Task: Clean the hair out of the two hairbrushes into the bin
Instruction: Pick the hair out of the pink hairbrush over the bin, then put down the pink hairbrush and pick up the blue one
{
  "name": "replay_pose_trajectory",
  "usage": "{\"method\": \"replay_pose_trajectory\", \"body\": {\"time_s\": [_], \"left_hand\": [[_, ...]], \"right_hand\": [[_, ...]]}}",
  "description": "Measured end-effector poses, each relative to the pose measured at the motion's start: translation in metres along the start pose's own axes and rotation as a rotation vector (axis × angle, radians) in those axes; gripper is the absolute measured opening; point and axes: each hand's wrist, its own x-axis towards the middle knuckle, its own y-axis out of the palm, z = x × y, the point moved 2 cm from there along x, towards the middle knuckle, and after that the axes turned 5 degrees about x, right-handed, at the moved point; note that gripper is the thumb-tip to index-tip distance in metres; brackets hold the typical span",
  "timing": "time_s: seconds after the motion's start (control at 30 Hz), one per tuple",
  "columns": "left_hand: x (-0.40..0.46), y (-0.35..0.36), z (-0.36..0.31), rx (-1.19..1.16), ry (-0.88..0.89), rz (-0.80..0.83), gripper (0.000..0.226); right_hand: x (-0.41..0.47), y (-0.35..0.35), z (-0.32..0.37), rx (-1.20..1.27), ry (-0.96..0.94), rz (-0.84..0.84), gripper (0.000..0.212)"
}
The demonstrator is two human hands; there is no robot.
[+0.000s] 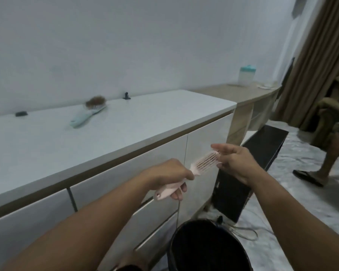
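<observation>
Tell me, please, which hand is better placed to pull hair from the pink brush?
Right. The right hand is open at the pink brush head, above the bin; the left hand grips the handle.

Bin [207, 249] cut off at 6 o'clock edge. Pink brush [186, 174] handle partly hidden in left hand [168, 174]. Blue brush [87, 114] blurred at 10 o'clock; dark table items unidentifiable.

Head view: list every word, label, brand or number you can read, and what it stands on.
None can be read.
Pink hairbrush: no print shows.
Blue hairbrush: no print shows.
Teal-lidded container: blurred, no label legible.
Black bin: no marking shows.
</observation>
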Motion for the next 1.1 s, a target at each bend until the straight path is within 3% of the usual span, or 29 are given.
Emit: {"method": "replay_pose_trajectory", "body": {"time_s": [0.23, 0.33, 0.47, 0.6, 0.87, 1.1], "left_hand": [[-0.03, -0.072, -0.044, 0.212, 0.245, -0.39, 0.03], [-0.039, -0.106, -0.05, 0.264, 0.27, -0.547, 0.03], [-0.048, -0.151, -0.044, 0.204, 0.274, -0.683, 0.026], [-0.06, -0.189, -0.029, 0.256, 0.235, -0.856, 0.022], [-0.089, -0.253, 0.018, 0.223, 0.111, -1.052, 0.017], [-0.115, -0.299, 0.077, 0.2, -0.042, -1.138, 0.016]], "right_hand": [[0.029, 0.039, 0.084, 0.069, -0.19, -0.117, 0.022], [0.049, 0.065, 0.107, 0.068, -0.271, -0.11, 0.01], [0.075, 0.105, 0.133, -0.043, -0.357, -0.069, 0.015], [0.093, 0.154, 0.15, -0.226, -0.427, 0.029, 0.028], [0.117, 0.263, 0.165, -0.506, -0.573, 0.096, 0.024], [0.134, 0.362, 0.157, -0.667, -0.678, 0.268, 0.022]]}}
